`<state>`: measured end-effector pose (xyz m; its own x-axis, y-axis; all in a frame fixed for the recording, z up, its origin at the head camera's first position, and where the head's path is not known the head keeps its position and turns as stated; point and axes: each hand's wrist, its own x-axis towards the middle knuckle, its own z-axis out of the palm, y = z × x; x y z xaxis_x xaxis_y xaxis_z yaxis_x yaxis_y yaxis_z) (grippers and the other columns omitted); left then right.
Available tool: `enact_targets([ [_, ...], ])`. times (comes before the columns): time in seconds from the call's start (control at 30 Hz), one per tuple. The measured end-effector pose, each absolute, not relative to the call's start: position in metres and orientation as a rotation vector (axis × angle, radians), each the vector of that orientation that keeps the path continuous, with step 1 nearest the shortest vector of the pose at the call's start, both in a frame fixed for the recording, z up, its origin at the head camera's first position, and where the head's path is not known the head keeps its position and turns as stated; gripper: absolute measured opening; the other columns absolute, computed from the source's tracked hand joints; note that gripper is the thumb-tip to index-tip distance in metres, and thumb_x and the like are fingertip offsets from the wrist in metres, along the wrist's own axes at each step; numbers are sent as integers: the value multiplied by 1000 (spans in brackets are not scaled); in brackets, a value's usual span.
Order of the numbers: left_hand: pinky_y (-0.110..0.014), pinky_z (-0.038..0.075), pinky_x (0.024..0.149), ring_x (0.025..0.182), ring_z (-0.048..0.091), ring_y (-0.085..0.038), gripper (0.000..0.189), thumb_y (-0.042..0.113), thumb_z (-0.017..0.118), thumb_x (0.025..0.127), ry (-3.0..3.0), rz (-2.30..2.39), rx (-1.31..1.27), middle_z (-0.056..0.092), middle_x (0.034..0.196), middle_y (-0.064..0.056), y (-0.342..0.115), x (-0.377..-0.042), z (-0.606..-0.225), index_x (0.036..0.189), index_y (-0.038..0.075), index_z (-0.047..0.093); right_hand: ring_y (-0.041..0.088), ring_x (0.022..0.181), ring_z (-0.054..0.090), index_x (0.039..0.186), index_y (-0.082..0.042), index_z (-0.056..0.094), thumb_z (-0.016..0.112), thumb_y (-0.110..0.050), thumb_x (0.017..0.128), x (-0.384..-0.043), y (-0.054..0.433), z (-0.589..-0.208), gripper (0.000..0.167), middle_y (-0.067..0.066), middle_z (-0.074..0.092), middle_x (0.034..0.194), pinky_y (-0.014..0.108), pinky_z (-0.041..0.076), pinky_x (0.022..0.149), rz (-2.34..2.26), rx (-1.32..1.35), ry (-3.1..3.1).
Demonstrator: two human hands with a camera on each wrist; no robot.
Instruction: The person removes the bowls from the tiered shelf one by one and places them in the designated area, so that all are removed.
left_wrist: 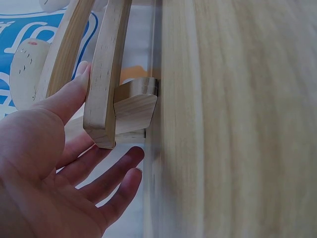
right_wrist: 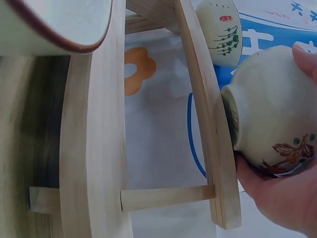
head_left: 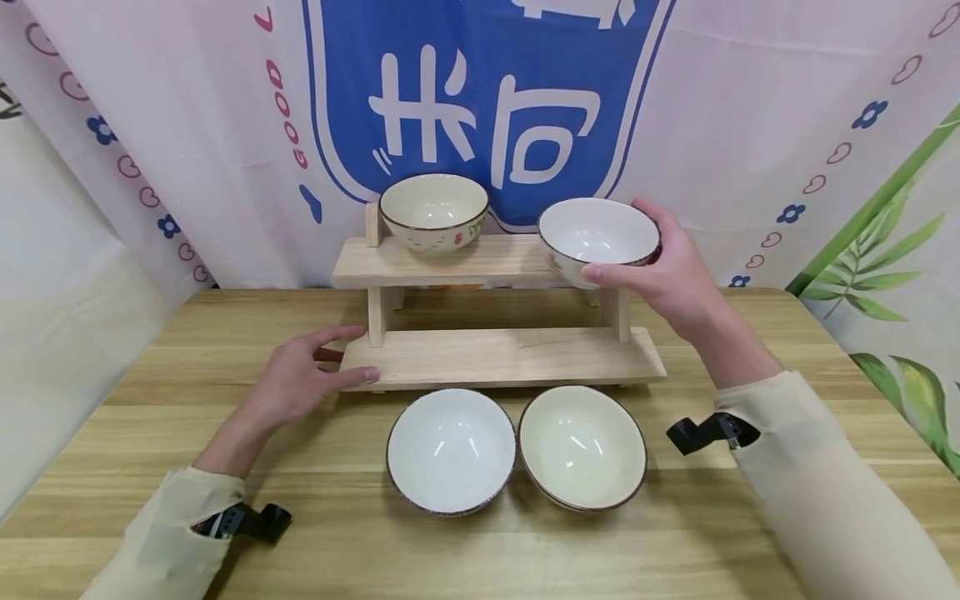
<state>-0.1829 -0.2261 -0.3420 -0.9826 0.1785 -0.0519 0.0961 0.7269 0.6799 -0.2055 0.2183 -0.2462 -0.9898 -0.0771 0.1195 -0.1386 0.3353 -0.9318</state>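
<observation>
My right hand [head_left: 678, 279] grips a white bowl [head_left: 600, 233] with a dark rim at the right end of the upper tier, thumb on the near side. In the right wrist view, the bowl's foot [right_wrist: 233, 119] is at the upper board's edge; I cannot tell whether it bears on the board. My left hand [head_left: 296, 375] holds the left end of the lower board of a two-tier wooden stand [head_left: 495, 354], thumb on top and the other fingers around the end. A cream bowl [head_left: 435, 221] with painted flowers sits at the upper tier's left.
In front of the stand, a white bowl [head_left: 452, 450] and a cream bowl [head_left: 582, 448] stand side by side on the wood-grain table [head_left: 330, 533]. A printed curtain [head_left: 247, 167] hangs close behind the stand. A small upright peg [head_left: 372, 225] rises at the upper tier's left end.
</observation>
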Motion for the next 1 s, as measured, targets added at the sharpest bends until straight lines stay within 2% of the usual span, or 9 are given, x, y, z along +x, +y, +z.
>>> enact_targets([
  [0.13,-53,62,96,130,65,-46,87,58,80,90,2815,1092,218,49,159,-28,-226,-183,-342,159,14,50,24,142,46,170,-19,16,87,-24,89,-201,223,-248,108,10,36,167,11,50,99,1740,198,-2515],
  [0.63,-51,63,95,132,63,-46,87,58,80,90,2808,1085,199,48,160,-27,-226,-183,-342,159,15,49,23,137,45,171,-19,17,82,-16,93,-179,244,-254,102,14,35,164,7,51,93,1727,234,-2519],
  [0.73,-52,62,95,132,62,-47,87,58,80,90,2806,1083,197,48,161,-27,-225,-183,-342,159,15,49,23,133,47,170,-14,19,79,-6,94,-175,251,-258,97,16,36,160,8,53,93,1810,313,-2453],
  [0.87,-51,63,95,132,62,-47,86,58,80,91,2808,1079,201,48,161,-27,-225,-183,-341,159,16,49,19,123,54,167,-7,26,76,7,90,-169,259,-264,93,11,43,150,11,57,91,1906,426,-2342],
  [1.0,-51,63,94,132,62,-46,85,57,80,91,2809,1082,204,48,160,-27,-225,-183,-341,159,16,50,16,117,58,164,-5,30,75,14,86,-162,268,-270,92,4,47,144,13,59,88,1921,500,-2299],
])
